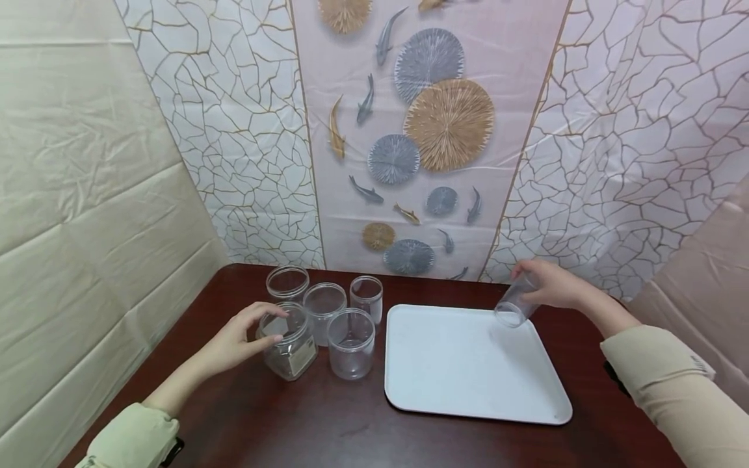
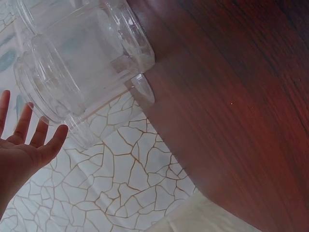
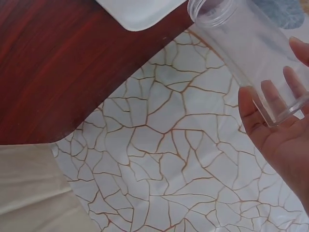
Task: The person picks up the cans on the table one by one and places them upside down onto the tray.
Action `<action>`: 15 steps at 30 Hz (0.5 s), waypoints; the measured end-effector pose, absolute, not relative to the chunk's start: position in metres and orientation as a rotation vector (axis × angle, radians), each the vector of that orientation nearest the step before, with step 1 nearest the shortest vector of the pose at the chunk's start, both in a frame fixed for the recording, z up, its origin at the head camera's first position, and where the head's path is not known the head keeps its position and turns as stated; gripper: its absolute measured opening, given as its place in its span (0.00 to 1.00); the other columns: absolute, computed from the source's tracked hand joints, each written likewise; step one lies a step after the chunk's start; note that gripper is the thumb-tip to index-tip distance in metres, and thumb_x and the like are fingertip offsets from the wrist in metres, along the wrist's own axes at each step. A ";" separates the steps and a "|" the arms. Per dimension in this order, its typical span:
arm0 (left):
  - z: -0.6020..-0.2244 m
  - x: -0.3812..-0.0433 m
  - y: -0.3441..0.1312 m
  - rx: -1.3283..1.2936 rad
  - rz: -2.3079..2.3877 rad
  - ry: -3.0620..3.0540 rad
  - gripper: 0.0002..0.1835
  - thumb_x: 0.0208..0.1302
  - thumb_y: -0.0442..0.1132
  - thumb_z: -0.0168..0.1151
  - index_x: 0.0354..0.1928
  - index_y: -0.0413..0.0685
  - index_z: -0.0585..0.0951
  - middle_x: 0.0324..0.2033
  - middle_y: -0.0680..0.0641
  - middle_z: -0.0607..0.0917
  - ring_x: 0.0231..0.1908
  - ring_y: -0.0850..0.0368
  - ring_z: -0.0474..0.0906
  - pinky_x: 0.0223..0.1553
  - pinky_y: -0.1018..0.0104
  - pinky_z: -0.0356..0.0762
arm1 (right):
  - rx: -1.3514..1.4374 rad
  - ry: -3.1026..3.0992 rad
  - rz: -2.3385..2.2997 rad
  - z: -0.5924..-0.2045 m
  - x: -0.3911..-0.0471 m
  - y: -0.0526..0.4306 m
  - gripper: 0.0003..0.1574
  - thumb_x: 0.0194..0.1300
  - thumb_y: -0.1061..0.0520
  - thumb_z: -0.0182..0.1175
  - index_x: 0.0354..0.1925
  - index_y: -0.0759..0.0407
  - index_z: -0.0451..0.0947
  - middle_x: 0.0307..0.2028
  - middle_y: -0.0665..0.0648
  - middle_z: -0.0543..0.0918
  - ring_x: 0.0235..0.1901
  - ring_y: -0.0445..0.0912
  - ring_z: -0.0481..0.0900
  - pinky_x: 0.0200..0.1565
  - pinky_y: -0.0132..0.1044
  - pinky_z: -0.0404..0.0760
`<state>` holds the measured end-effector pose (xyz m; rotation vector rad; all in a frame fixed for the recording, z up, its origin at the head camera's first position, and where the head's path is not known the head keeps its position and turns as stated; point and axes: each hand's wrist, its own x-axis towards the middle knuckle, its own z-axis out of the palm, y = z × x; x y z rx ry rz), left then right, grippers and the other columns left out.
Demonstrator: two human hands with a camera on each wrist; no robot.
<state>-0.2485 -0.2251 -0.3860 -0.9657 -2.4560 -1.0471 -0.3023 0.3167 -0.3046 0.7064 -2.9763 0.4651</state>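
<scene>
Slim clear jar [image 1: 515,302]: threaded mouth, no lid; tilted mouth-down above the far right corner of the tray; contact between rim and tray cannot be told.
Right hand [image 1: 552,284]: grasping the slim clear jar near its base, fingers along one side, thumb opposite.
Left hand [image 1: 238,337]: released, fingers and thumb apart about the mouth of the labelled jar; whether the fingertips touch the rim cannot be told.
Labelled jar [image 1: 289,348]: clear, wide-mouthed, without lid, pale label low on its side; front left of the bench group.
Front right jar [image 1: 351,354]: clear, wide, upright, just beside the labelled jar.
Middle jar [image 1: 324,305]: clear, upright, behind those two and partly hidden.
Back left jar [image 1: 288,283]: clear, upright, rearmost, lower part hidden.
Narrow jar [image 1: 367,300]: clear, upright, right of the middle jar, near the tray.
Tray [image 1: 462,364]: white, rectangular, rounded corners; flat, right of the group.
Bench [image 1: 328,422]: dark reddish-brown wood grain.
Backdrop [image 1: 386,78]: fish and round disc motifs, flanked by gold crackle pattern.
Side cloth [image 1: 93,162]: beige, creased, at the left.
</scene>
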 end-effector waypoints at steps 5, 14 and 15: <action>-0.387 -0.249 -0.224 -0.956 -1.016 -2.456 0.20 0.50 0.25 0.68 0.47 0.41 0.77 0.45 0.40 0.79 0.40 0.70 0.66 0.24 0.76 0.68 | 0.650 -3.033 0.396 -0.311 -0.309 0.322 0.24 0.46 0.65 0.67 0.43 0.67 0.73 0.40 0.65 0.79 0.34 0.50 0.72 0.37 0.45 0.75; -0.386 -0.248 -0.227 -0.983 -1.038 -2.453 0.19 0.54 0.32 0.68 0.49 0.48 0.78 0.46 0.47 0.80 0.41 0.70 0.67 0.26 0.70 0.72 | 0.636 -3.078 0.404 -0.327 -0.317 0.329 0.21 0.47 0.66 0.67 0.42 0.66 0.73 0.43 0.67 0.78 0.42 0.58 0.76 0.43 0.53 0.77; -0.386 -0.248 -0.227 -0.985 -1.049 -2.454 0.18 0.55 0.33 0.68 0.49 0.49 0.78 0.47 0.47 0.80 0.41 0.69 0.67 0.26 0.69 0.72 | 0.638 -3.080 0.409 -0.328 -0.317 0.328 0.21 0.47 0.66 0.68 0.42 0.66 0.73 0.43 0.67 0.78 0.43 0.59 0.76 0.44 0.54 0.77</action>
